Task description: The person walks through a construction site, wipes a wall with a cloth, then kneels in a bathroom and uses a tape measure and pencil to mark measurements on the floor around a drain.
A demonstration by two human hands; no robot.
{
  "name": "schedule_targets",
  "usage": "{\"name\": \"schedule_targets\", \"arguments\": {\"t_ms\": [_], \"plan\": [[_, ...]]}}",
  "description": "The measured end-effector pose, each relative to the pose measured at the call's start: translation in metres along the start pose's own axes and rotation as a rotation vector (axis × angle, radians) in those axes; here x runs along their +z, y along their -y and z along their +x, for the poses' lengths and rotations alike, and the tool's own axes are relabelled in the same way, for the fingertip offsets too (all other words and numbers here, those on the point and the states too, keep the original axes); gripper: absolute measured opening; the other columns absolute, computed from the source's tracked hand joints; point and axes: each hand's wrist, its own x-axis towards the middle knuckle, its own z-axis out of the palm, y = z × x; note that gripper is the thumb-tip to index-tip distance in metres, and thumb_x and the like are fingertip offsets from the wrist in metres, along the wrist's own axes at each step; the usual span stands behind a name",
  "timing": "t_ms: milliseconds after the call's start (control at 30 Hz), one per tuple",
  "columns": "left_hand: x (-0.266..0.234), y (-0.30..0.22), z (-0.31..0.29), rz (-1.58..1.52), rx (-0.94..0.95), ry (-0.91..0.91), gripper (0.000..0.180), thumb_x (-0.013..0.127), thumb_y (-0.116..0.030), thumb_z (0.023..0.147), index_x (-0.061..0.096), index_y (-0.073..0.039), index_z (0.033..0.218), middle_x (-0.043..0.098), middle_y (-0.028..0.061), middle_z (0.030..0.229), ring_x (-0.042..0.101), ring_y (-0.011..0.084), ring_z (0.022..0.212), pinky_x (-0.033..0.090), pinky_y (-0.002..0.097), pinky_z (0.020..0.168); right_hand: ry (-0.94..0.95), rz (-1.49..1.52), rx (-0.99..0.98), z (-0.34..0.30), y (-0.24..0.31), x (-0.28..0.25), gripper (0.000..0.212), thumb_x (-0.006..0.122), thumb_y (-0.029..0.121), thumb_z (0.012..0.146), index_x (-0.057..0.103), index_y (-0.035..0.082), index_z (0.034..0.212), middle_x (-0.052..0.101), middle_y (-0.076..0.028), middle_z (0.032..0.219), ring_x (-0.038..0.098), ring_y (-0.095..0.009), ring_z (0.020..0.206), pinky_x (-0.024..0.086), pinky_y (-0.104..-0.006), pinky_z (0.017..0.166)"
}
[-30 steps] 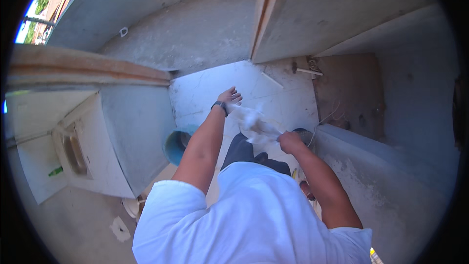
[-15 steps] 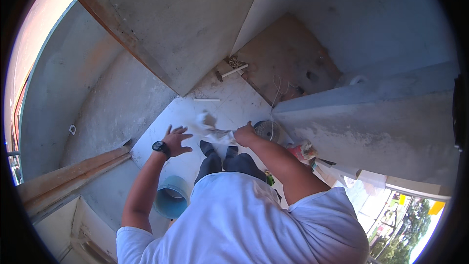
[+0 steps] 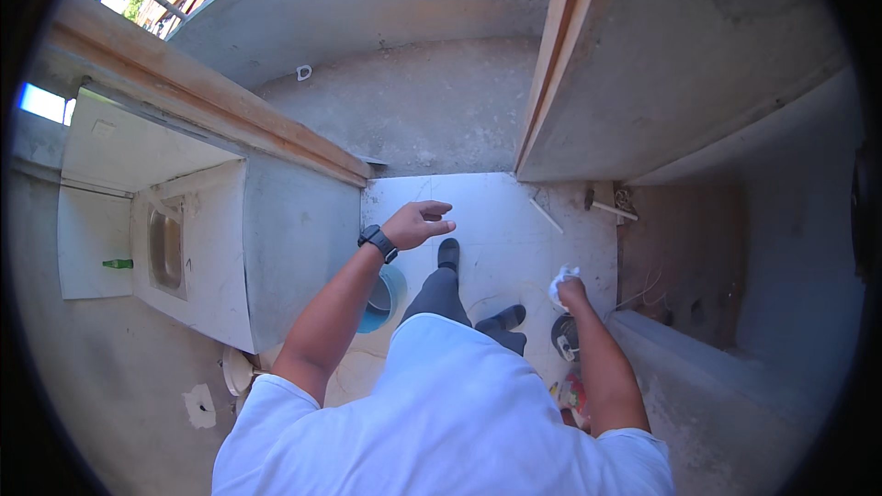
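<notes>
Right hand (image 3: 572, 294) grips a bunched white cloth (image 3: 561, 279); left hand (image 3: 418, 223) empty, fingers loosely parted; tightly gathered folds should clear the floor (image 3: 496, 216).

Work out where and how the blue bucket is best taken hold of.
Probably by the rim of the blue bucket, on its right side, coming from above: its round mouth opens upward, and that stretch of edge is in view, while the left forearm hides part of the left side.

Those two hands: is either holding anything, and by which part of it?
The right hand holds a bunched white cloth; which part it grips cannot be told. The left hand is empty.
</notes>
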Motion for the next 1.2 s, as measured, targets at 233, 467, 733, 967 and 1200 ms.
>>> {"name": "schedule_targets", "arguments": {"t_ms": [233, 467, 733, 967, 1200], "plan": [[-0.040, 0.128, 0.070, -0.484, 0.008, -0.283, 0.050, 0.054, -0.042, 0.103, 0.064, -0.003, 0.132, 0.067, 0.0145, 0.128, 0.060, 0.0270, 0.124, 0.046, 0.0405, 0.106, 0.570, 0.467, -0.453, -0.072, 0.313, 0.104, 0.025, 0.054, 0.018, 0.103, 0.068, -0.003, 0.107, 0.071, -0.009, 0.096, 0.068, -0.017, 0.086, 0.053, -0.0333, 0.077], [-0.187, 0.303, 0.028, 0.118, -0.553, -0.063, 0.060, 0.054, -0.052, 0.098, 0.064, -0.005, 0.134, 0.062, 0.0200, 0.137, 0.059, 0.0367, 0.126, 0.044, 0.0445, 0.108, 0.115, 0.653, -0.466, -0.055, 0.582, 0.042, 0.021, 0.052, 0.014, 0.106, 0.066, 0.000, 0.115, 0.068, -0.004, 0.099, 0.065, -0.011, 0.083, 0.056, -0.0293, 0.074], [-0.306, 0.298, 0.054, 0.425, -0.621, -0.018, 0.058, 0.062, -0.047, 0.095, 0.062, -0.005, 0.134, 0.062, 0.0195, 0.136, 0.058, 0.0354, 0.128, 0.046, 0.0447, 0.108, -0.475, 0.785, -1.245, -0.122, 0.827, -0.089, 0.034, 0.059, 0.015, 0.103, 0.062, -0.004, 0.131, 0.070, -0.013, 0.115, 0.066, -0.017, 0.102, 0.051, -0.0289, 0.091], [-0.362, 0.184, 0.177, 0.662, -0.334, 0.143, 0.058, 0.064, -0.045, 0.094, 0.059, -0.009, 0.138, 0.058, 0.0181, 0.140, 0.055, 0.0363, 0.130, 0.043, 0.0491, 0.109, -0.033, -0.656, -1.625, -0.004, 0.840, 0.161, 0.030, 0.056, 0.007, 0.092, 0.072, 0.010, 0.117, 0.071, -0.014, 0.119, 0.064, -0.033, 0.119, 0.047, -0.0503, 0.101], [-0.511, 0.147, 0.261, 0.582, -0.267, -0.669, 0.063, 0.067, -0.039, 0.092, 0.052, -0.005, 0.144, 0.049, 0.0223, 0.149, 0.046, 0.0384, 0.138, 0.036, 0.0489, 0.116, 0.248, -1.241, -0.558, 0.247, 0.649, 0.126, 0.028, 0.054, 0.015, 0.092, 0.074, 0.008, 0.110, 0.072, -0.019, 0.117, 0.068, -0.038, 0.111, 0.054, -0.0476, 0.095]]}}
